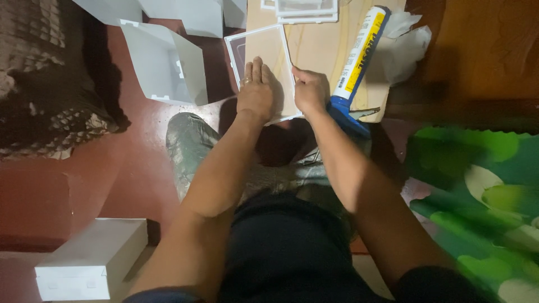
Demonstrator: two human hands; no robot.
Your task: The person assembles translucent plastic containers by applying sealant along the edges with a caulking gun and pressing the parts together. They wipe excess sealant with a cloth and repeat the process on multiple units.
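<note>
Partly hidden under your hands, the white frame (264, 53) lies on the board (320, 50); your left hand (255, 92) presses flat, fingers straight; your right hand (310, 90) curls, pinching its edge.

Sealant tube (359, 53): white, yellow label, blue nozzle end, lying on board, upper right. Plain white box (92, 261): floor, lower left

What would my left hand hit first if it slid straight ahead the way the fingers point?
The left hand lies flat on the clear white-framed panel; straight ahead it would probably reach that panel's far frame edge first.
</note>
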